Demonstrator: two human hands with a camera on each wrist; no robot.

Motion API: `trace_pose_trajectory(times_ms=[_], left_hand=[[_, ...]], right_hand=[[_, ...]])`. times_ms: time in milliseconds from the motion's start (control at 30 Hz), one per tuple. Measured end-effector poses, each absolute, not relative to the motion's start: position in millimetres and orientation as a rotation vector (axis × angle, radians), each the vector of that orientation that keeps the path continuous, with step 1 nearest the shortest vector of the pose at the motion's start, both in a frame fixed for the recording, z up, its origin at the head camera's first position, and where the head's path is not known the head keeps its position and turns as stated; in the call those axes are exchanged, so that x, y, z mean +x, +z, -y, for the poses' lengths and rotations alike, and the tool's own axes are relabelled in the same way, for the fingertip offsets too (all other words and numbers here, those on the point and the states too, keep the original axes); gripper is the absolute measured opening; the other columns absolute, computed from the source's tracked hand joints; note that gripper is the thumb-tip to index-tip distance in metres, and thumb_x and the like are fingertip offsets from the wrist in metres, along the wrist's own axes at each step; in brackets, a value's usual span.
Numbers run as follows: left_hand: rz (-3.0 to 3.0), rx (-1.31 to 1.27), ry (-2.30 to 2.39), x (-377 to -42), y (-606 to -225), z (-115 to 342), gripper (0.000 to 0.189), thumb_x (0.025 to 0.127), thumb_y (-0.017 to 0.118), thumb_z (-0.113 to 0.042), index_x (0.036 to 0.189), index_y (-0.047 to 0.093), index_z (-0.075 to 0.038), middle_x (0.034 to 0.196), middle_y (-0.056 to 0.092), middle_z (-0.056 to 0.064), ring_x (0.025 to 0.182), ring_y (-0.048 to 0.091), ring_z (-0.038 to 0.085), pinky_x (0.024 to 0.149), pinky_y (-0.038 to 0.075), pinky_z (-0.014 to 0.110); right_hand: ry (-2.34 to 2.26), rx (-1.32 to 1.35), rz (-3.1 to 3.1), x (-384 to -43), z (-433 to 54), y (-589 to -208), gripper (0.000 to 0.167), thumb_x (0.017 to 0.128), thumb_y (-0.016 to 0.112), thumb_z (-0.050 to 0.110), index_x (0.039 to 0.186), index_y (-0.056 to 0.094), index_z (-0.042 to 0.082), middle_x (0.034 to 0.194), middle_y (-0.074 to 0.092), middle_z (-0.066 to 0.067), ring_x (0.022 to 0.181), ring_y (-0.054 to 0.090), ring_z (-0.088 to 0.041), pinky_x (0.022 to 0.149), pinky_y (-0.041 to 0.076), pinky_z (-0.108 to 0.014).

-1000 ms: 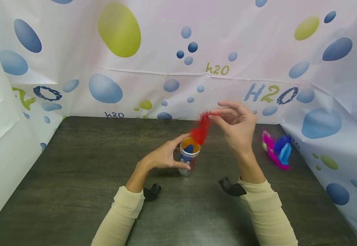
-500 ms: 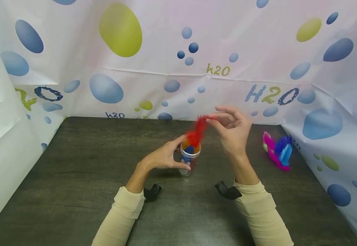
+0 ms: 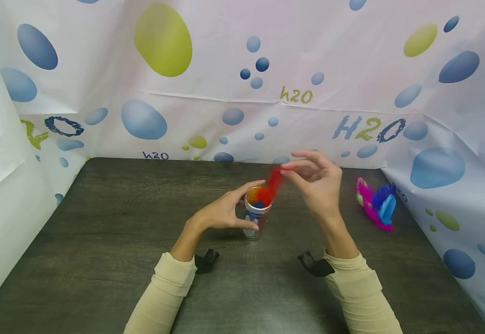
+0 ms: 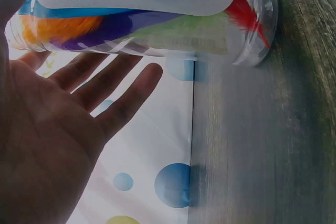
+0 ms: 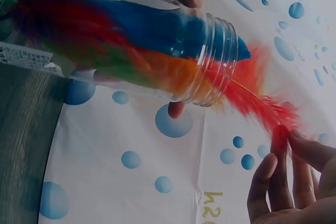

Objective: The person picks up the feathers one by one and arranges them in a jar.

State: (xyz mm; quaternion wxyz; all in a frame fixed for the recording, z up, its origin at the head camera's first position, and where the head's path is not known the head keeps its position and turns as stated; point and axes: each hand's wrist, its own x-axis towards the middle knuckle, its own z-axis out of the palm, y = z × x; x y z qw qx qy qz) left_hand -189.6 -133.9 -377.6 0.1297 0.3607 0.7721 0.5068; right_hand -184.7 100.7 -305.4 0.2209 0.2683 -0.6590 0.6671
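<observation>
A clear plastic jar stands upright and lidless on the dark table, my left hand holding it between thumb and fingers. Packed inside are colourful feathers, among them a blue feather, an orange feather and a purple feather. Above and right of the jar, my right hand pinches a red feather by its upper end between thumb and index finger. In the right wrist view, the feather's lower part passes in through the threaded mouth.
Pink, dark blue and light blue feathers lie in a small pile at the table's right side. A white sheet printed with blue and green spots rises behind the table and along both sides. Black straps show at both wrists.
My right hand has shifted a little left and down. The red feather's lower end has gone from above the rim into the jar's mouth. The left hand and jar stay in place.
</observation>
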Motion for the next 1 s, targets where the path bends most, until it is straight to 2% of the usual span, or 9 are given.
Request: trace_pose_trajectory(times_ms=[233,367,533,767,867,1000], left_hand=[[-2.271,1.029,1.447,-189.3,-378.9,133.6,0.101,0.085,0.086,-0.016,0.165,0.024,-0.014,0.15,0.052,0.011,0.119,0.059,0.025,0.103,0.053,0.042],[-2.291,1.012,1.427,-189.2,-379.1,134.1,0.1,0.084,0.086,-0.019,0.164,0.025,-0.012,0.146,0.056,0.012,0.114,0.061,0.026,0.101,0.053,0.043],[-2.297,1.016,1.415,-189.9,-378.8,134.4,0.099,0.083,0.085,-0.019,0.162,0.027,-0.007,0.148,0.057,0.013,0.123,0.061,0.027,0.105,0.052,0.043],[-2.261,1.038,1.452,-190.3,-379.3,133.8,0.101,0.085,0.086,-0.016,0.164,0.025,-0.011,0.151,0.051,0.013,0.124,0.059,0.026,0.104,0.052,0.04],[-2.244,1.054,1.466,-190.6,-379.6,133.4,0.101,0.085,0.087,-0.012,0.164,0.024,-0.012,0.153,0.05,0.012,0.128,0.058,0.026,0.105,0.052,0.039],[-2.267,1.042,1.448,-189.6,-380.1,134.0,0.1,0.084,0.087,-0.014,0.164,0.025,-0.013,0.15,0.053,0.011,0.12,0.06,0.025,0.103,0.053,0.043]], right_hand=[[1.669,0.847,1.979,-184.8,-100.4,-306.0,0.037,0.08,0.076,-0.022,0.115,0.067,-0.013,0.095,0.074,-0.028,0.086,0.077,-0.011,0.082,0.061,-0.027],[1.643,0.911,2.057,-183.8,-101.0,-306.3,0.038,0.081,0.077,-0.019,0.117,0.067,-0.011,0.096,0.075,-0.025,0.085,0.077,-0.013,0.08,0.062,-0.029],[1.592,0.942,2.16,-183.1,-102.1,-306.4,0.037,0.083,0.078,-0.016,0.118,0.068,-0.008,0.096,0.077,-0.021,0.086,0.077,-0.02,0.079,0.062,-0.029],[1.553,0.95,2.13,-186.3,-106.9,-301.6,0.037,0.081,0.077,-0.02,0.116,0.069,-0.011,0.089,0.075,-0.019,0.083,0.074,-0.008,0.082,0.06,-0.025],[1.569,0.973,2.107,-188.2,-108.1,-299.2,0.038,0.08,0.075,-0.022,0.116,0.068,-0.012,0.087,0.074,-0.018,0.084,0.074,-0.008,0.084,0.06,-0.025],[1.532,1.007,2.157,-190.6,-106.2,-298.8,0.04,0.08,0.076,-0.02,0.118,0.067,-0.011,0.089,0.075,-0.018,0.084,0.073,-0.01,0.085,0.059,-0.023]])
